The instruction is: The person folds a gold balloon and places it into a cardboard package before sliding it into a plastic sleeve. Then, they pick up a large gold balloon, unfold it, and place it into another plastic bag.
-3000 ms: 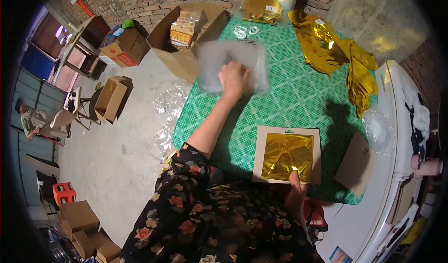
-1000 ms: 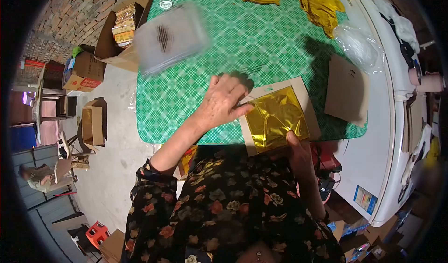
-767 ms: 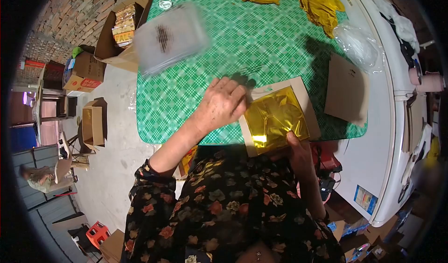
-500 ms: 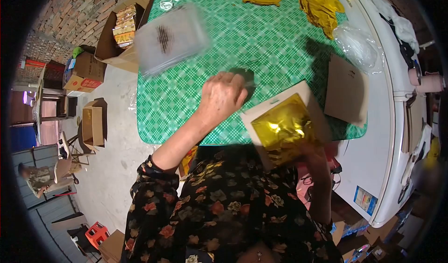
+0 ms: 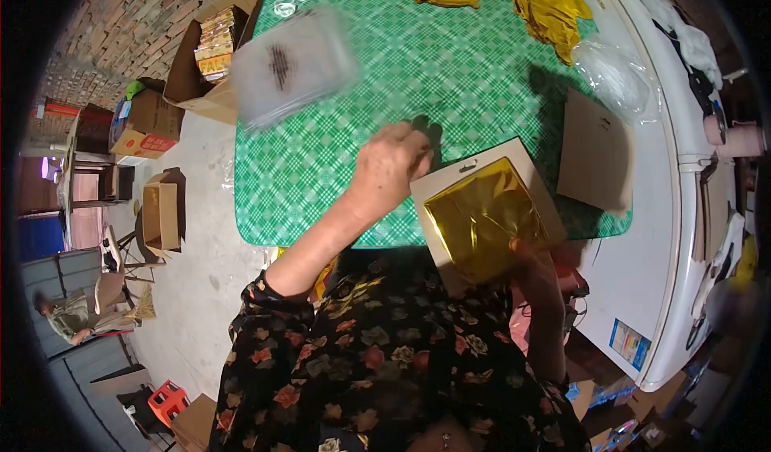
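My right hand point(image 5: 540, 266) grips the lower right edge of a cardboard backing card point(image 5: 432, 185) with a hang slot at its top. A folded piece of shiny gold foil point(image 5: 482, 215) lies flat on the card, under my right thumb. The card is tilted over the table's near edge. Close to its upper left corner is my left hand point(image 5: 389, 163), fingers curled in and the back of the hand facing up. Whatever those fingers may pinch is hidden. A stack of clear plastic bags point(image 5: 297, 63) sits on the table's far left.
More cardboard cards point(image 5: 596, 155) lie at the table's right, below a clear plastic bag point(image 5: 614, 79). Gold foil pieces point(image 5: 550, 10) lie along the far side of the green checked tablecloth point(image 5: 474, 75). An open carton point(image 5: 181, 71) stands left. A person point(image 5: 80, 315) is in the left background.
The card with the gold foil has turned flatter toward me and shifted slightly left. My left hand has moved a little toward the card's corner. The person in the background has shifted.
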Demonstrator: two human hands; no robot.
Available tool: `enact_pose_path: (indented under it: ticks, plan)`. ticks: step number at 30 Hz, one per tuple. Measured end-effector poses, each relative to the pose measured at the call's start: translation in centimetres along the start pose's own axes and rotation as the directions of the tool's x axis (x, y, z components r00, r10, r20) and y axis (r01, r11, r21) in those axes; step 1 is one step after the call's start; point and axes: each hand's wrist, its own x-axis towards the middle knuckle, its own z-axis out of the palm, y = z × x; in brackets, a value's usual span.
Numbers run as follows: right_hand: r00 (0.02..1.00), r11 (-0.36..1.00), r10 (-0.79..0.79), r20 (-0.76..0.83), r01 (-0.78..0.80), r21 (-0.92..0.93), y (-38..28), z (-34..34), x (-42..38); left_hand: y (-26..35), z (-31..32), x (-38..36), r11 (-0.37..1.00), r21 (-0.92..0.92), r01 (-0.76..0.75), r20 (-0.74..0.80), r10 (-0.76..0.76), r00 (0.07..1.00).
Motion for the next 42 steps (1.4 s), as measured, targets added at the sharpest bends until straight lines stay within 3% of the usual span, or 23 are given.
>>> enact_pose_path:
  ticks: [1, 3, 5, 7, 8, 10, 11, 13, 14, 16, 18, 21, 23, 25, 27, 29, 30, 32, 34, 39, 42]
  plan:
    - [1.0, 0.998, 0.007, 0.003, -0.007, 0.062, 0.0, 0.6, 0.3, -0.1, -0.3, -0.1, 0.999, -0.041, 0.035, 0.028, -0.034, 0.999]
    - [0.958, 0.899, -0.282, 0.054, 0.283, -0.335, 2.1, -0.8, 0.1, -0.4, -1.2, 0.0, 0.99, -0.123, 0.075, 0.124, -0.06, 0.99]
    - [0.849, 0.646, -0.515, 0.117, 0.474, -0.598, 2.9, -2.2, -0.4, -0.5, -1.7, 0.3, 0.978, -0.182, 0.1, 0.18, -0.067, 0.981]
    - [0.855, 0.688, -0.517, 0.034, 0.439, -0.578, 3.6, -2.7, -0.8, -0.5, -1.8, 0.2, 0.969, -0.22, 0.114, 0.195, -0.071, 0.978]
    - [0.916, 0.841, -0.395, -0.075, 0.327, -0.431, 4.6, -2.5, -0.7, -0.6, -1.8, 0.2, 0.974, -0.201, 0.102, 0.195, -0.062, 0.979]
    - [0.933, 0.909, -0.325, -0.153, 0.263, -0.324, 5.0, -2.2, -0.5, 0.1, -2.1, 0.1, 0.966, -0.217, 0.138, 0.23, -0.087, 0.969]
    - [0.905, 0.863, -0.402, -0.142, 0.322, -0.389, 4.9, -2.1, -0.4, 0.3, -2.2, 0.0, 0.962, -0.224, 0.156, 0.247, -0.099, 0.964]
    - [0.937, 0.924, -0.325, -0.126, 0.286, -0.252, 3.0, -1.5, -0.2, 0.4, -1.6, -0.4, 0.976, -0.191, 0.109, 0.219, -0.065, 0.973]
    - [0.981, 0.985, -0.168, -0.092, 0.165, -0.044, 1.4, -1.2, -0.5, 0.4, -1.4, -0.5, 0.981, -0.175, 0.083, 0.207, -0.045, 0.977]
    - [1.0, 0.986, 0.013, -0.001, -0.013, 0.169, 0.5, -0.2, -1.0, 0.9, -1.5, -0.4, 0.983, -0.158, 0.091, 0.197, -0.059, 0.979]
    - [0.996, 0.979, 0.071, 0.052, -0.079, 0.185, 1.2, 0.5, -1.6, 1.2, -1.4, -0.4, 0.989, -0.122, 0.087, 0.193, -0.063, 0.979]
    - [0.984, 0.998, 0.068, 0.164, -0.069, 0.001, 0.1, 1.3, -0.7, 1.5, -0.6, -0.3, 0.997, -0.035, 0.076, 0.205, -0.067, 0.977]
    - [0.982, 0.998, 0.067, 0.178, -0.067, -0.004, -0.1, 1.7, -0.6, 2.2, -0.2, -0.5, 0.996, 0.028, 0.082, 0.218, -0.086, 0.972]
    - [0.989, 0.991, 0.061, 0.137, -0.076, 0.109, 0.2, 2.0, -0.7, 2.4, 0.0, -0.6, 0.996, 0.074, 0.056, 0.256, -0.074, 0.964]
    - [0.992, 0.995, -0.102, 0.073, 0.102, 0.005, 2.5, 1.7, -0.5, 2.7, -0.2, -0.3, 0.996, 0.087, 0.03, 0.265, -0.052, 0.963]
    - [0.996, 0.997, -0.073, 0.047, 0.073, -0.001, 3.6, 0.9, -0.5, 2.6, -0.2, 0.2, 0.995, 0.087, 0.045, 0.284, -0.068, 0.957]
    - [0.998, 0.998, 0.04, 0.052, -0.042, 0.05, 1.6, 0.8, -0.5, 2.6, -0.2, 0.5, 0.995, 0.088, 0.053, 0.291, -0.077, 0.954]
    - [0.984, 0.969, 0.152, 0.09, -0.166, 0.184, -1.7, 0.5, -0.6, 2.6, 0.1, 0.6, 0.994, 0.105, 0.029, 0.185, -0.048, 0.982]
    - [0.979, 0.917, 0.148, 0.14, -0.189, 0.351, -3.6, 0.2, -0.8, 2.3, 0.6, 0.5, 0.995, 0.101, 0.01, 0.094, -0.02, 0.995]
    - [0.971, 0.939, 0.169, 0.167, -0.21, 0.272, -3.1, -0.6, 0.1, 2.1, 1.8, -0.3, 0.995, 0.096, -0.033, -0.035, 0.036, 0.999]
    - [0.953, 0.95, 0.202, 0.225, -0.246, 0.19, -3.6, -0.9, 1.4, 2.2, 1.8, -0.4, 0.994, 0.108, -0.022, 0.004, 0.021, 1.0]
